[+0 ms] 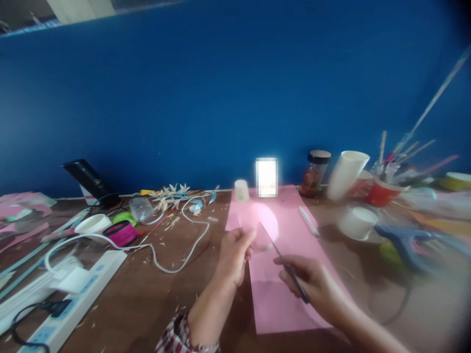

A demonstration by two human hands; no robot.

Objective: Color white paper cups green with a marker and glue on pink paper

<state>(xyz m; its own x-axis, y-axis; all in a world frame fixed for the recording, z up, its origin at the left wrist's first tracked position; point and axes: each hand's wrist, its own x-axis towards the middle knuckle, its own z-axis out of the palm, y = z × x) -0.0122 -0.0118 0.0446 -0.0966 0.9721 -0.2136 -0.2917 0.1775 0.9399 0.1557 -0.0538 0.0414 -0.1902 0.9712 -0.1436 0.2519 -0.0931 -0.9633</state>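
Observation:
Low over a pink sheet (290, 289), my left hand (237, 252) pinches the lower left edge of a pale pink rounded piece (267, 223). My right hand (311, 277) is closed around a slim dark-handled tool (292, 279). Its thin tip reaches up and left to the face of the rounded piece; blur hides whether it is a brush or a blade. A small white cup (242, 190) with a green mark stands on the sheet's far end. A white pen-like stick (308, 220) lies along the sheet's right side.
To the left are a power strip (79, 306), a white cable (172, 270), tape rolls (119, 233) and a black phone-like object (90, 181). On the right stand a dark-lidded jar (315, 174), a red cup of brushes (384, 191) and a blue glue gun (405, 245). A blue partition (221, 98) rises behind.

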